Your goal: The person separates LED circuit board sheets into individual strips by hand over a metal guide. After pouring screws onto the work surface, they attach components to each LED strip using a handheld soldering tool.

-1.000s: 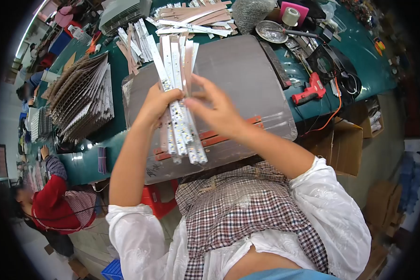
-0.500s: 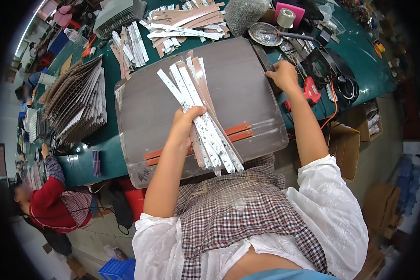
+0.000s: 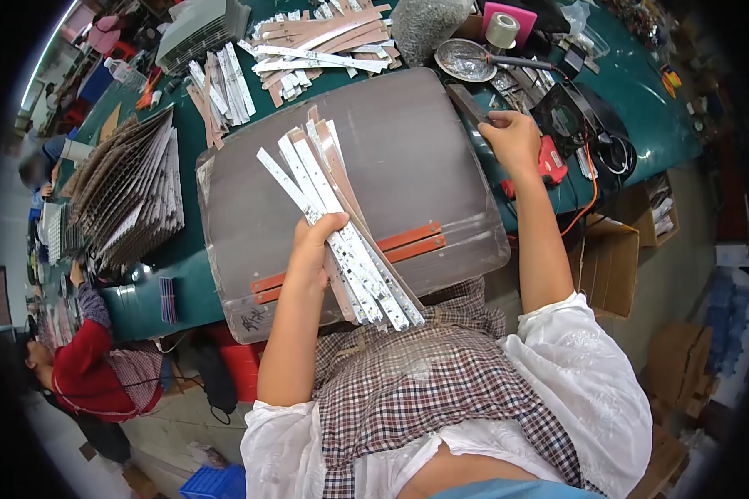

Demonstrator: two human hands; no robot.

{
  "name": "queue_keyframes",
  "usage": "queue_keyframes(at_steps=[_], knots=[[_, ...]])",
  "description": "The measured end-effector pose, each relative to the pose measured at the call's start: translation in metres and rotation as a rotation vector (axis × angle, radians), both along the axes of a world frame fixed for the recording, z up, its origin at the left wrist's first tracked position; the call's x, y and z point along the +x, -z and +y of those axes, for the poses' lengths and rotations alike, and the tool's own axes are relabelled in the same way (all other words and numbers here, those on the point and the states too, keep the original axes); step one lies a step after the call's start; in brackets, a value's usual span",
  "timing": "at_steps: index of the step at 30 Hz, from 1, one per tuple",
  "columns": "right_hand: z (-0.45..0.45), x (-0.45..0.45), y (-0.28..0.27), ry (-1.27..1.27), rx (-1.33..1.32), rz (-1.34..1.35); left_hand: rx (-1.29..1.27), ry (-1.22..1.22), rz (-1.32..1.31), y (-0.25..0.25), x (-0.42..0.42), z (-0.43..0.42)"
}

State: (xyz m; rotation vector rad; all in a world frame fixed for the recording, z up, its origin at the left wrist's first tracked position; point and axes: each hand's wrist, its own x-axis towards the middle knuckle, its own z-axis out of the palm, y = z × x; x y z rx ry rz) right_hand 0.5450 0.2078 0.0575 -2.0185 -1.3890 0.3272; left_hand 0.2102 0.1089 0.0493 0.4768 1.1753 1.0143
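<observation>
Strip bundle (image 3: 354,259): white and copper-brown, dotted, gripped mid-length, fanned toward eleven o'clock | Dark bar (image 3: 468,104): narrow, straight, partly hidden, at one o'clock

The left hand (image 3: 314,243) holds a bunch of LED strips (image 3: 364,270) over a gray board (image 3: 412,158). The right hand (image 3: 512,143) pinches a dark flat bar (image 3: 466,103) beside a red glue gun (image 3: 552,161).
</observation>
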Motion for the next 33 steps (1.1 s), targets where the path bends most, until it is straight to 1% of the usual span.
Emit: queue_keyframes(at_steps=[2,3,6,7,8,10,13,16,19,21,22,25,28,31,33], knots=[[-0.007,0.000,-0.008,-0.031,0.037,0.072,0.013,-0.027,-0.028,0.001,0.000,0.001],[-0.010,-0.002,-0.013,-0.069,0.029,0.196,0.023,-0.035,-0.036,0.003,0.000,0.001],[-0.014,-0.017,-0.032,-0.263,-0.173,0.610,0.019,-0.006,-0.035,0.004,-0.001,0.001],[-0.012,-0.023,-0.026,-0.366,-0.196,0.635,0.011,0.000,-0.032,0.003,0.000,0.000],[-0.010,-0.030,-0.026,-0.428,-0.291,0.631,0.007,0.005,-0.029,0.000,0.001,0.000],[0.000,-0.044,-0.013,-0.587,-0.374,0.768,0.011,0.004,-0.024,-0.006,0.003,-0.001],[0.011,-0.064,-0.003,-0.745,-0.506,0.753,0.017,0.003,-0.023,-0.007,-0.001,-0.006],[0.022,-0.075,0.008,-0.905,-0.539,0.635,0.000,0.021,-0.025,-0.003,-0.009,-0.011],[0.026,-0.078,0.006,-0.901,-0.563,0.595,-0.014,0.014,-0.029,-0.003,-0.007,-0.012],[0.026,-0.078,0.011,-0.949,-0.527,0.556,-0.021,0.016,-0.044,0.000,-0.005,-0.012],[0.026,-0.078,0.013,-0.972,-0.507,0.536,-0.023,0.018,-0.051,0.002,-0.003,-0.011],[0.016,-0.084,0.017,-1.006,-0.196,0.270,-0.024,0.035,-0.051,0.001,0.002,-0.009],[0.013,-0.088,0.021,-0.961,-0.050,0.154,-0.030,0.000,-0.051,0.000,0.008,-0.007],[0.002,-0.090,0.017,-0.974,0.007,-0.070,-0.035,-0.012,-0.041,0.001,0.008,-0.007],[0.003,-0.090,0.026,-0.985,0.064,-0.126,-0.031,0.002,-0.046,0.007,0.004,-0.008]])
